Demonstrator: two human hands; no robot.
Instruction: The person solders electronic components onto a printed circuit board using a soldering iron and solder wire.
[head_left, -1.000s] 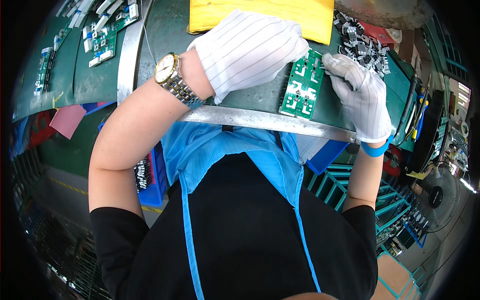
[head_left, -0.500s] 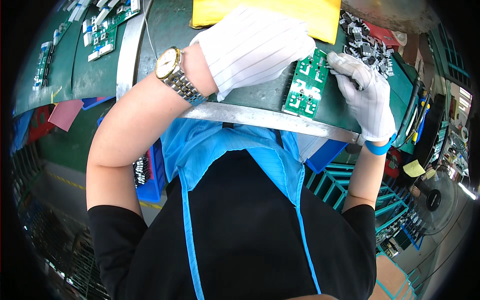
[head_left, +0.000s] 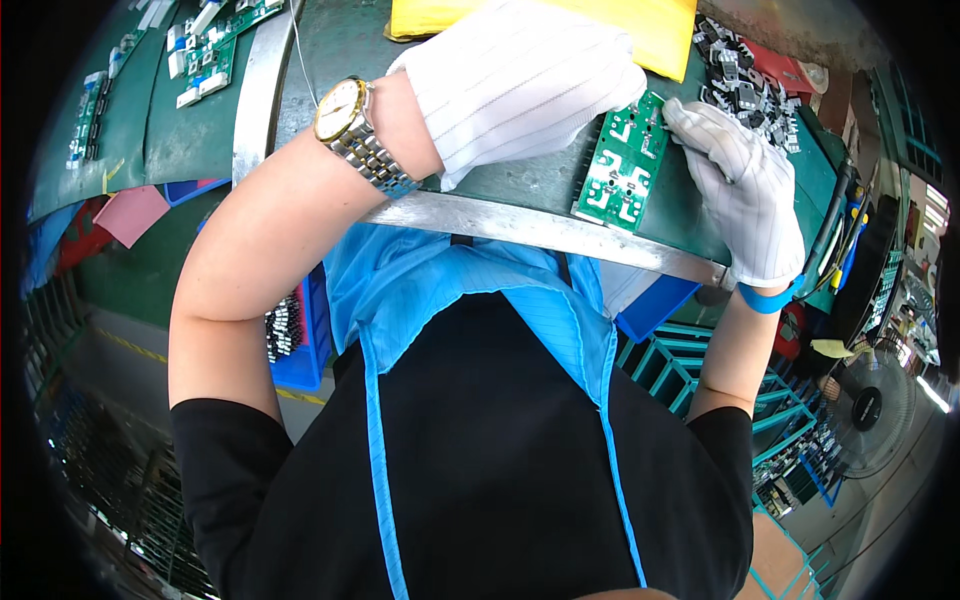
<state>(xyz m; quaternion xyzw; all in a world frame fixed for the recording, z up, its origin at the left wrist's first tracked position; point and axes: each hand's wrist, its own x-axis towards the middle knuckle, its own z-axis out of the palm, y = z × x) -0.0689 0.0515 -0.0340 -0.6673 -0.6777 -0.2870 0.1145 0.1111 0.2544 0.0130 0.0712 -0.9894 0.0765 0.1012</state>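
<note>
A green circuit board (head_left: 620, 175) with silvery pads lies at a slant on the bench, its near end by the metal edge strip. My left hand (head_left: 525, 90), in a white striped glove, bends over the board's far left corner. Its fingers are closed there, mostly hidden under the glove's back, and they appear to grip the board. Beside the board's far right edge is my right hand (head_left: 735, 180), gloved too. Its fingers are curled together with the tips close to the edge; anything between them is too small or hidden to make out.
A heap of black and silver components (head_left: 745, 85) lies beyond my right hand, near a red container (head_left: 785, 68). A yellow bin (head_left: 660, 40) stands behind the board. More populated boards (head_left: 205, 65) lie at far left, past a metal strip (head_left: 258, 100). A fan (head_left: 868, 405) stands at right.
The view has shifted slightly. My right fingers have straightened a little at the board's right edge, and the hand looks flatter. My left hand stays at the board's far corner.
</note>
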